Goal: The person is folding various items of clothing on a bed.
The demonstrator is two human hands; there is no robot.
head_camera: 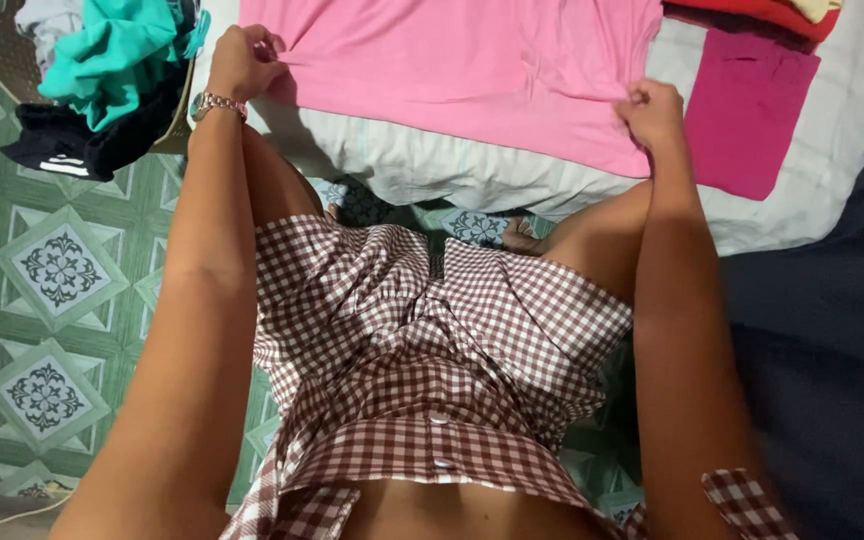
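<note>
So: green patterned floor tiles [57, 270] nearest, white bedding [432, 165] just beyond the knees. Pink shirt [462, 70] lies flat on it. Left hand [242, 58] pinches its near-left edge, right hand [655, 112] pinches the near-right corner. Magenta cloth [747, 110] beside the right hand; teal and black clothes pile [102, 80] far left.

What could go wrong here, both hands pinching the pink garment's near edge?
1. The left hand and right hand grip only the corners of the light pink cloth garment, so its middle may sag or crease.
2. The folded magenta cloth lies right beside it and could get dragged.
</note>
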